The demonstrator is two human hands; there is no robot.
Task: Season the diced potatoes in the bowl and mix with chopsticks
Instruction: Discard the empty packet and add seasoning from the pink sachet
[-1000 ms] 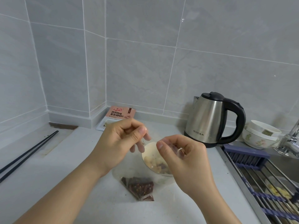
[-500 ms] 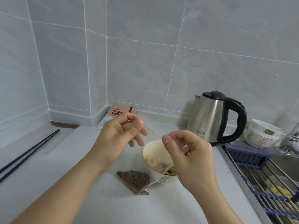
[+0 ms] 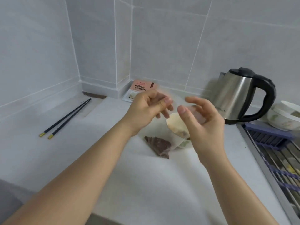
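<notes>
- The bowl (image 3: 174, 125) of diced potatoes stands on the white surface (image 3: 113, 168), near its middle, directly under and partly hidden behind the right hand (image 3: 203, 117).
- A clear bag of dark red seasoning (image 3: 158, 143) hangs in front of the bowl, its filled corner low and touching or nearly touching the surface; the thin plastic rises toward both hands.
- The left hand (image 3: 148, 108) has its fingers curled with thumb against fingertips, apparently pinching the bag's top edge, though blur makes the contact hard to confirm.
- The right hand is spread, fingers loosely bent and thumb apart; whether it touches the plastic I cannot tell.
- The chopsticks (image 3: 65, 118) lie well apart to the left, long axis running diagonally from near-left to far-right, gold tips nearest the person. The left hand is nearer them.
- A seasoning packet (image 3: 141, 87) leans at the wall; a kettle (image 3: 240, 95) stands right of the bowl.
</notes>
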